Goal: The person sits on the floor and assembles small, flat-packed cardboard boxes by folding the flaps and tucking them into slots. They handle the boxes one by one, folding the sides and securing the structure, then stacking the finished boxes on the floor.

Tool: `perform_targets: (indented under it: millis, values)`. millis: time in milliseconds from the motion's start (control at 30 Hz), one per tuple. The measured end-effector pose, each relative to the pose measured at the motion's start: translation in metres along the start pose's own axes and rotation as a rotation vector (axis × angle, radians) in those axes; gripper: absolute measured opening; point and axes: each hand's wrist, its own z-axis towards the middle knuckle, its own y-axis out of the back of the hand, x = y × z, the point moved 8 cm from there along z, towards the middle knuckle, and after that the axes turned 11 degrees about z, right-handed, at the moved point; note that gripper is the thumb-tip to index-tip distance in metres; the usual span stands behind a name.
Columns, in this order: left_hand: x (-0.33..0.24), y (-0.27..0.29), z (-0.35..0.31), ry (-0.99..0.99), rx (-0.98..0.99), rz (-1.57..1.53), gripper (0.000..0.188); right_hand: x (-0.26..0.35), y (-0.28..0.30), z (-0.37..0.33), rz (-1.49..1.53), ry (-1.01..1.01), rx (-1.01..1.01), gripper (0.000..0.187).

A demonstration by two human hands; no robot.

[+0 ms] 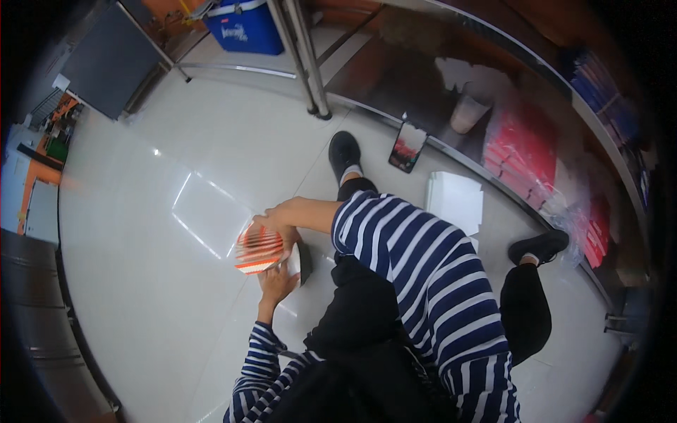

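Note:
Low over the tiled floor, both my hands are on a stack of orange-and-white striped card pieces [254, 250], possibly flat paper cartons; blur hides their exact kind. My right hand [282, 213] reaches across from the right and is closed over the stack's far edge. From below, my left hand [279, 282] grips the near edge, fingers curled around it. Close beside my left hand, a dark greenish-grey edge with a pale side [303, 264] shows, partly covered by the hands.
A phone [407, 146] leans by the metal shelf [395, 113]. White flat card sheets [455, 201] lie on the floor at right. The low shelf holds a plastic cup [469, 114] and red packs in clear plastic [522, 151]. A blue cooler box [243, 28] stands far back; steel cabinets [39, 303] line the left.

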Motion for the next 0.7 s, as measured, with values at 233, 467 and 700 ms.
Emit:
perform_targets:
  millis: [233,467,700]
  values:
    - [0.001,0.046,-0.009,0.016,-0.056,-0.234,0.052,-0.008,0.112,-0.181,0.164,0.237,-0.644,0.030]
    - [-0.032,0.198,-0.037,0.399,-0.175,-0.270,0.029,-0.042,0.016,-0.428,0.165,-0.439,-0.683,0.022]
    - [-0.053,0.214,-0.024,0.239,-0.195,-0.157,0.024,0.072,-0.074,-0.452,0.497,-0.436,-1.245,0.008]
